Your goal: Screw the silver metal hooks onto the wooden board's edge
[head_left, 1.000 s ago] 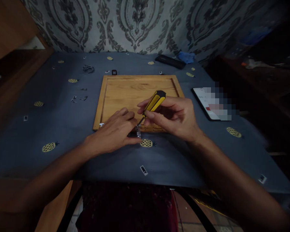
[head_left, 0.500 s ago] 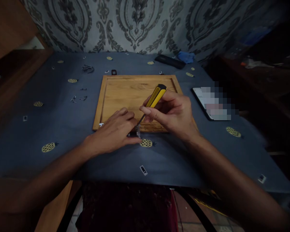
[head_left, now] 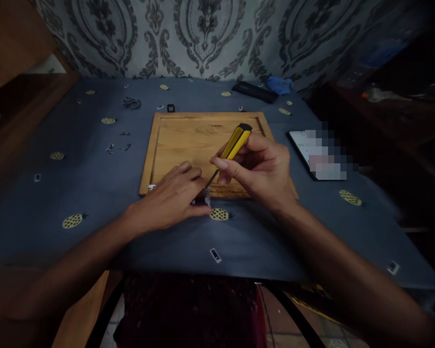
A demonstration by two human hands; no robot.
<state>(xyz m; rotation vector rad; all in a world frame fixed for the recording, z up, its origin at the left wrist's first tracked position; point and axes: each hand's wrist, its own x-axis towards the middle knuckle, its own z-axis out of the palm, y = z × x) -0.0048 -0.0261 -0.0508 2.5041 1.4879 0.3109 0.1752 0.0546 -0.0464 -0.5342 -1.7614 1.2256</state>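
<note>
My right hand (head_left: 263, 169) grips a yellow-and-black screwdriver (head_left: 235, 142) between thumb and fingers. Its handle leans up to the right, and the shaft slants down to a small metal fitting (head_left: 205, 197) at the near edge of a wooden panel (head_left: 188, 140). With thumb and fingers closed about that fitting, my left hand (head_left: 176, 195) rests on the panel's near left part. The fingers partly hide the fitting, and the exact contact of the screwdriver tip cannot be made out. Another bit of shiny metal (head_left: 152, 187) shows at the panel's near left corner.
Several small screws or metal pieces (head_left: 125, 147) lie left of the panel on the blue tablecloth (head_left: 94, 183), with a grey clamp-like item (head_left: 132, 102) behind them. A phone (head_left: 319, 154) lies to the right. Farther back are a dark case (head_left: 255, 92) and a blue cloth (head_left: 279, 85).
The screwdriver handle and my right hand have shifted very slightly to the right. My left hand, the fitting and the panel look the same.
</note>
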